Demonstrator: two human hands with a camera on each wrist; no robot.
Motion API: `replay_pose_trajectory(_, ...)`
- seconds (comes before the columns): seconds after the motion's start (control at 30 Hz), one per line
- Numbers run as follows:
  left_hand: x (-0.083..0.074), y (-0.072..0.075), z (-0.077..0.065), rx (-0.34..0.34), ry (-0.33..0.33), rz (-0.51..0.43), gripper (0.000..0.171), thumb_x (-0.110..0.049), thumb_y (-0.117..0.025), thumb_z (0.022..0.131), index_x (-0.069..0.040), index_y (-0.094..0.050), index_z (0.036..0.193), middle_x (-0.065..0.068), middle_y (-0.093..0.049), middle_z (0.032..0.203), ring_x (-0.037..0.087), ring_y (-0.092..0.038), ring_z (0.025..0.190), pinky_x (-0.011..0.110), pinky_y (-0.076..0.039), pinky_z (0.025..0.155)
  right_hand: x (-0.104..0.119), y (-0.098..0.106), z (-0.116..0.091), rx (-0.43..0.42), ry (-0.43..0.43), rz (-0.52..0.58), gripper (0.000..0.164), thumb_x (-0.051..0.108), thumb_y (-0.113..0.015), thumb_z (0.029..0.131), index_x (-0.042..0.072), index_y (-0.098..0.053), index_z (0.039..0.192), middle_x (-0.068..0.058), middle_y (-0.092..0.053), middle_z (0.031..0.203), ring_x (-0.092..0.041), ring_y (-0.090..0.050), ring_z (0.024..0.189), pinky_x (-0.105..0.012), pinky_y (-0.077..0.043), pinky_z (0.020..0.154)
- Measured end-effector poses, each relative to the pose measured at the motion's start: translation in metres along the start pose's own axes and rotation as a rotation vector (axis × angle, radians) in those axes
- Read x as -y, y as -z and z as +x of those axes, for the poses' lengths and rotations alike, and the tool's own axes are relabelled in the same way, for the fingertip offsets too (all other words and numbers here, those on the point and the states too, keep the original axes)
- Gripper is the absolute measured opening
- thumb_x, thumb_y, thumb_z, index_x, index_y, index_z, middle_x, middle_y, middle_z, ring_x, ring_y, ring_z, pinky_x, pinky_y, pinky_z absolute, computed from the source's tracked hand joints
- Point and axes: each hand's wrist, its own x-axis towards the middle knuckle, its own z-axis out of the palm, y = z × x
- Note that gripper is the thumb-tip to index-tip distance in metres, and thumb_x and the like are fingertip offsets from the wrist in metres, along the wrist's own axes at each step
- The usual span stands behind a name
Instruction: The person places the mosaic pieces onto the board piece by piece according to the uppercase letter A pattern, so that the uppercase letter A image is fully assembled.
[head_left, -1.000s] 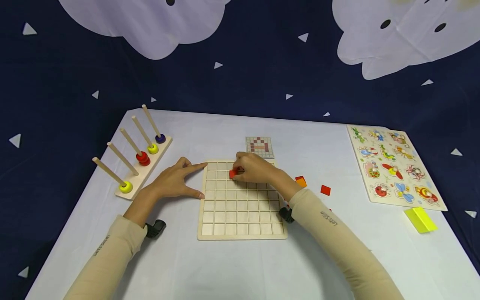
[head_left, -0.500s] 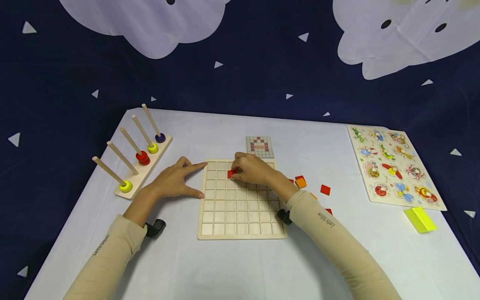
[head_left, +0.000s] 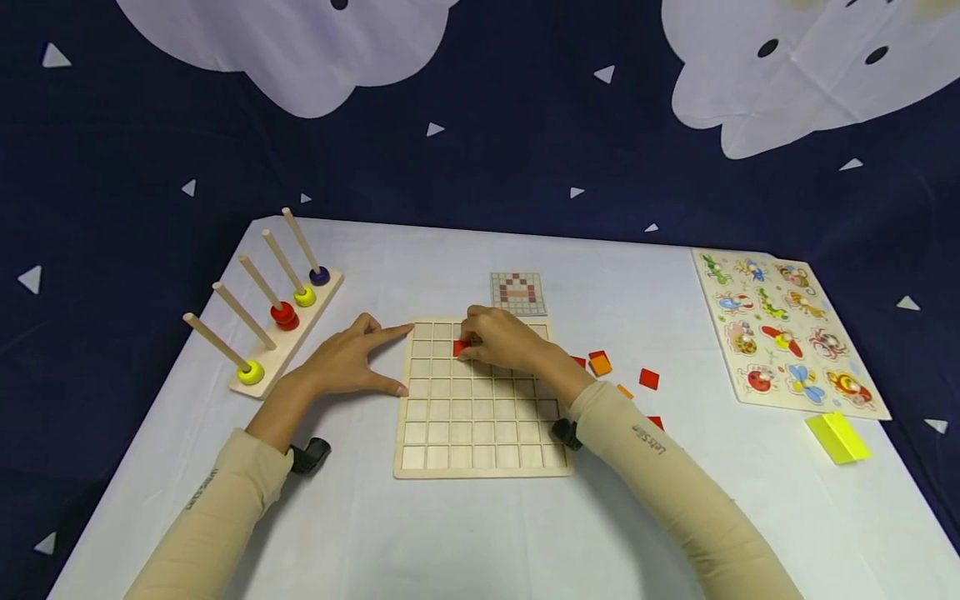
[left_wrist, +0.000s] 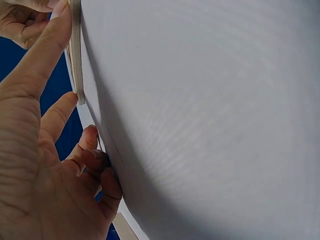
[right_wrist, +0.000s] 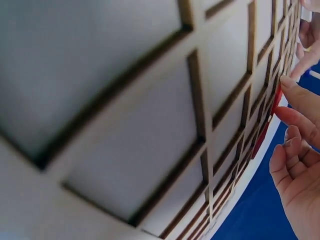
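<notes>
A wooden grid board (head_left: 450, 411) with many square cells lies on the table before me. At its upper part my right hand (head_left: 506, 337) pinches a small red square tile (head_left: 460, 347) between thumb and index finger, over a cell in the upper left. The right wrist view shows the red tile (right_wrist: 278, 96) by the fingertips, low against the grid. My left hand (head_left: 347, 358) rests at the board's left edge, index finger and thumb spread straight and touching the rim. In the left wrist view, that hand (left_wrist: 50, 150) has its other fingers loosely bent beside the board's edge (left_wrist: 76, 50).
A pattern card (head_left: 517, 293) lies behind the board. Red and orange tiles (head_left: 600, 364) are scattered to the right. A peg stacker (head_left: 288, 342) with coloured rings stands left. An insect puzzle (head_left: 787, 333) and a folded yellow piece (head_left: 838, 437) lie far right.
My right hand has shifted slightly left and down with the red tile, which looks flatter against the grid. More tiles show beside the right forearm. The left hand has stayed put.
</notes>
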Motion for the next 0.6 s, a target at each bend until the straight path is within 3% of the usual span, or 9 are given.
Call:
replay_pose_trajectory(0.23,-0.001,0.0,0.001,0.011,0.009,-0.002,0.104,-0.064,-0.084,0.064,-0.026,-0.043,0.152,0.007,-0.045,0.11,0.02,-0.048,0.085,0.032,-0.039,0.073,-0.007,0.014,-0.015,-0.007,-0.056,0.095,0.03,0.022,-0.076,0.089,0.002,-0.073,0.111,-0.008,-0.06,0.094,-0.016,-0.05,0.079,-0.028,-0.045,0.07)
replay_pose_trajectory(0.43,0.0,0.0,0.0,0.005,0.01,0.01,0.104,-0.064,-0.084,0.065,-0.025,-0.043,0.152,0.007,-0.046,0.111,0.02,-0.049,0.085,0.032,-0.039,0.074,-0.024,0.029,-0.037,-0.072,-0.067,0.116,0.027,0.016,-0.076,0.088,-0.002,-0.074,0.108,-0.013,-0.062,0.092,-0.023,-0.052,0.078,-0.035,-0.046,0.071)
replay_pose_trajectory(0.47,0.0,0.0,0.0,0.004,0.008,0.009,0.103,-0.064,-0.084,0.065,-0.025,-0.043,0.151,0.007,-0.046,0.111,0.02,-0.048,0.085,0.032,-0.039,0.074,-0.027,0.032,-0.042,-0.081,-0.071,0.111,0.027,0.016,-0.077,0.087,-0.002,-0.074,0.107,-0.013,-0.064,0.093,-0.025,-0.057,0.084,-0.037,-0.049,0.077)
replay_pose_trajectory(0.6,0.0,0.001,0.001,0.004,0.002,0.008,0.103,-0.063,-0.084,0.065,-0.024,-0.043,0.151,0.007,-0.046,0.111,0.019,-0.048,0.084,0.031,-0.039,0.074,-0.038,0.04,-0.06,-0.083,-0.105,0.111,0.024,0.014,-0.075,0.088,-0.002,-0.074,0.106,-0.014,-0.065,0.094,-0.028,-0.058,0.084,-0.04,-0.05,0.077)
